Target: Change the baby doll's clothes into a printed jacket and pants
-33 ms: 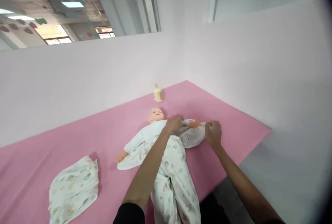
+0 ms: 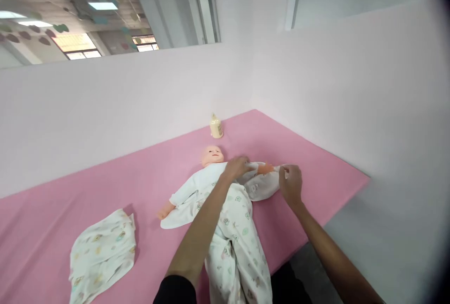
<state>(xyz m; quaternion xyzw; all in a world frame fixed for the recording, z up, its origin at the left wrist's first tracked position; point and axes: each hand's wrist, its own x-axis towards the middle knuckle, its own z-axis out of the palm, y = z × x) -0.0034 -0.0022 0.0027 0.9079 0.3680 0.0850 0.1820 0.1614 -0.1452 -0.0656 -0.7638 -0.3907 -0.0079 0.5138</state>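
A baby doll (image 2: 213, 155) lies on its back on the pink mat (image 2: 105, 191), dressed in a white printed sleepsuit (image 2: 235, 233). My left hand (image 2: 236, 167) rests at the doll's shoulder, fingers closed on the fabric at the top of the sleeve. My right hand (image 2: 290, 182) pinches the loose end of that sleeve (image 2: 262, 186), stretched out to the right. The doll's orange hand (image 2: 264, 169) shows between my two hands. Its other arm lies out to the left with a bare hand (image 2: 162, 211).
A folded printed cloth (image 2: 101, 254) lies on the mat at the near left. A small cream bottle (image 2: 215, 126) stands at the back by the wall. Pale walls close the back and right sides. The mat's right edge (image 2: 337, 210) drops to grey floor.
Both hands keep their hold on the sleeve. My right hand has shifted very slightly to the right, and the view has moved a little.
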